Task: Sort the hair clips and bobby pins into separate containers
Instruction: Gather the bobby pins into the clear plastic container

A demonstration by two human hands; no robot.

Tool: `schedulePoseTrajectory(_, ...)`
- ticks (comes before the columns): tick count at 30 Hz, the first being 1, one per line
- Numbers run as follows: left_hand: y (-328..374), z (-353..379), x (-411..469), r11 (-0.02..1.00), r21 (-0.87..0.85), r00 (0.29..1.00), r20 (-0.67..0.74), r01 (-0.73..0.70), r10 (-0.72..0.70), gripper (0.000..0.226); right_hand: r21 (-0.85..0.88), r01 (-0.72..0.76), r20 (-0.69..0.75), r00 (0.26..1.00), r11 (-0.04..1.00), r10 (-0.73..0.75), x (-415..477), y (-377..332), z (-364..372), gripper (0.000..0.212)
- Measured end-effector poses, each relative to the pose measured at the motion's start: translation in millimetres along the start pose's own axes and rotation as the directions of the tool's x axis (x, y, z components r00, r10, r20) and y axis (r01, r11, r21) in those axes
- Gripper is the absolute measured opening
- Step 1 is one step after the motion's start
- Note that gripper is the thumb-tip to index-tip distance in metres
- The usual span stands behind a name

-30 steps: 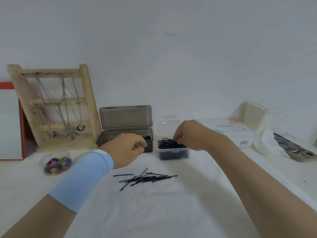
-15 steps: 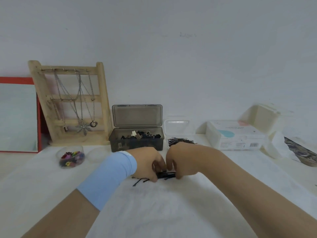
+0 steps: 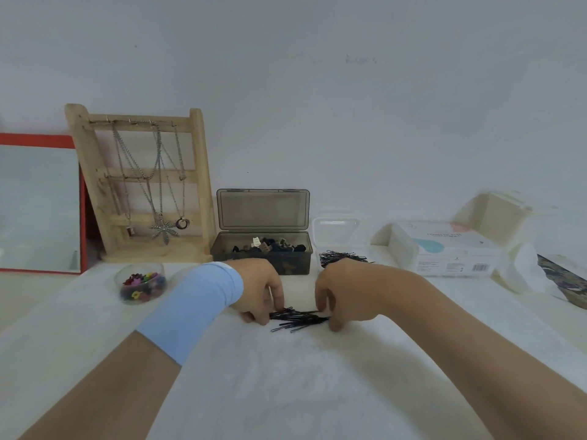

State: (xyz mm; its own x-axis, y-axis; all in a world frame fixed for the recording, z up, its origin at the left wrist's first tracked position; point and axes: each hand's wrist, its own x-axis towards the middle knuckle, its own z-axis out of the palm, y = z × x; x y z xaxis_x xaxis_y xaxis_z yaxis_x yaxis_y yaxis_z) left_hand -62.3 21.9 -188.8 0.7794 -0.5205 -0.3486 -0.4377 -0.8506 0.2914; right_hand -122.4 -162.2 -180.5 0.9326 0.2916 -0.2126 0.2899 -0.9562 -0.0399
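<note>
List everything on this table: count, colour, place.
Loose bobby pins: a bunch, black, between the hands.
Boxed bobby pins: a heap, black, clear box.
Clear box: one, lid up, behind right hand.
Grey box: one, lid up, holds dark hair clips.
Round tub: one, clear, colourful clips, left.
Wooden rack: one, pale, necklaces hanging, back left.
Mirror: one, red-framed, far left.
White carton: one, back right.
Left hand, right hand: both pinching the loose bobby pins.

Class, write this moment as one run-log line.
stage: loose bobby pins piled on table | left hand: pinches pile's left end | right hand: pinches right end | clear box: open, holds pins
</note>
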Motion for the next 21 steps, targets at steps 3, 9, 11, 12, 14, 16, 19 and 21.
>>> schedulePoseTrajectory(3,5,2,1,0.999,-0.010,0.999,-0.010,-0.047,0.047,0.031,-0.024,0.006,0.005,1.000,1.000,-0.006,0,0,1,0.024)
schedulePoseTrajectory(9,16,-1,-6,0.992,0.094,0.995,0.052,-0.087,0.083,0.045,0.059,0.025,-0.098,0.995,0.998,-0.019,1,-1,-2,0.018)
schedulePoseTrajectory(11,20,-1,-8,0.991,0.108,0.995,0.070,-0.074,0.067,0.046,0.068,0.037,-0.116,0.993,0.997,-0.029,-1,-1,-4,0.028)
schedulePoseTrajectory(12,21,1,-7,0.989,0.131,0.996,0.067,-0.069,0.061,0.050,0.051,0.050,-0.095,0.994,0.997,-0.045,-1,-2,-4,0.037)
schedulePoseTrajectory(14,24,5,-4,0.984,0.164,0.997,0.033,-0.076,0.071,0.055,-0.011,0.064,-0.036,0.997,0.998,-0.064,0,-7,2,0.049)
schedulePoseTrajectory(16,26,8,0,0.979,0.176,0.994,-0.005,-0.103,0.106,0.051,-0.027,0.054,-0.017,0.998,0.998,-0.055,5,-9,9,0.045)
schedulePoseTrajectory(19,24,7,2,0.977,0.181,0.992,-0.046,-0.110,0.120,0.041,0.043,0.060,-0.052,0.997,0.997,-0.058,10,-4,11,0.029)
schedulePoseTrajectory(21,20,4,1,0.981,0.185,0.996,-0.053,-0.058,0.069,0.042,0.104,0.080,-0.092,0.993,0.991,-0.070,10,-2,11,0.023)
